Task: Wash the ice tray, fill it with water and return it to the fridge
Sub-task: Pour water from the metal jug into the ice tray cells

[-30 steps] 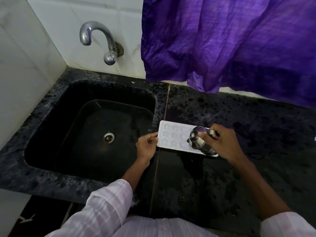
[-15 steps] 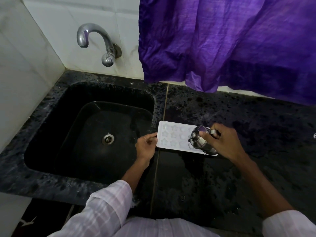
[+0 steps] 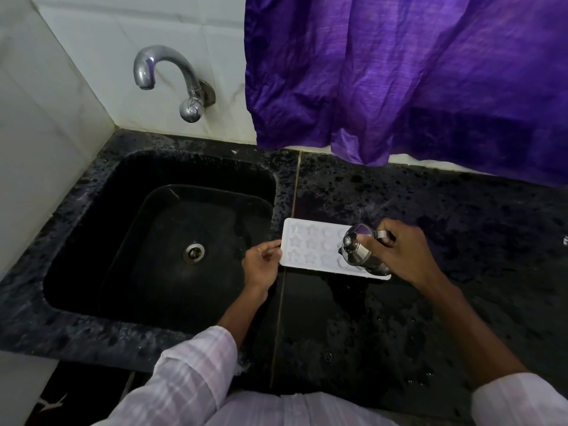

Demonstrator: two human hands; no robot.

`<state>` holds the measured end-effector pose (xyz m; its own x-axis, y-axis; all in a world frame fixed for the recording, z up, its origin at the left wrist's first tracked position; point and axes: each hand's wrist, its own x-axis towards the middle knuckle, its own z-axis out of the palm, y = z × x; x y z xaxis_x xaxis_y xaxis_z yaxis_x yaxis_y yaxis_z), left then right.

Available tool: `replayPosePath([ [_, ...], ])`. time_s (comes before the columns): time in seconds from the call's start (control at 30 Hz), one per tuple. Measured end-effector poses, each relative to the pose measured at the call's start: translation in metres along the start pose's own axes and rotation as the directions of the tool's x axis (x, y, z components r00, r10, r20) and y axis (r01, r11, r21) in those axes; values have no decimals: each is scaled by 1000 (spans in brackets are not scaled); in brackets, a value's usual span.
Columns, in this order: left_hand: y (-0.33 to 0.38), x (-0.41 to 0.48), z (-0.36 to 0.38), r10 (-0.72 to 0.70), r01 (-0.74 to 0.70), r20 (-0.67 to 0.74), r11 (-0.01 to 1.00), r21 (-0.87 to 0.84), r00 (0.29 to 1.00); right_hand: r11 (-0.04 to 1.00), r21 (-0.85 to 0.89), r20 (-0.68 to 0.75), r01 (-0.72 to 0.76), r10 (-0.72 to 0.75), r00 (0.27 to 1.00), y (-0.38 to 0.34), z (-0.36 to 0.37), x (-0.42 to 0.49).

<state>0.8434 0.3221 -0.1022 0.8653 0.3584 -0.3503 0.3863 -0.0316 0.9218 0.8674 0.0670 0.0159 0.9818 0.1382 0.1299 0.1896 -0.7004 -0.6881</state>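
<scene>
Ice tray (image 3: 310, 249): white, star-shaped cells, lying flat on the black speckled counter (image 3: 445, 216), just right of the sink (image 3: 159, 241), its left short edge almost at the seam beside the sink rim.

Purple curtain (image 3: 399, 75) hangs over the back of the counter; its hem is well apart from the tray. Counter to the right and toward the near edge is open; wet patches show in front of the tray. Sink basin is dark, drain (image 3: 194, 252) at centre. Tap (image 3: 172, 78) on the tiled wall over the sink's far side.

Right hand (image 3: 399, 250) is wrapped around the handle of a small steel jug (image 3: 359, 250), tilted spout-left over the tray's right end. No stream can be made out.

Left hand (image 3: 261, 265) pinches the tray's left short edge, wrist over the sink's right rim.
</scene>
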Motion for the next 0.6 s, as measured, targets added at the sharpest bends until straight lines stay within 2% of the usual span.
replayPosePath([
  [0.6, -2, 2, 1, 2, -2, -4, 1000, 5, 1000, 998, -31, -13, 54, -54, 998, -2, 1, 25],
])
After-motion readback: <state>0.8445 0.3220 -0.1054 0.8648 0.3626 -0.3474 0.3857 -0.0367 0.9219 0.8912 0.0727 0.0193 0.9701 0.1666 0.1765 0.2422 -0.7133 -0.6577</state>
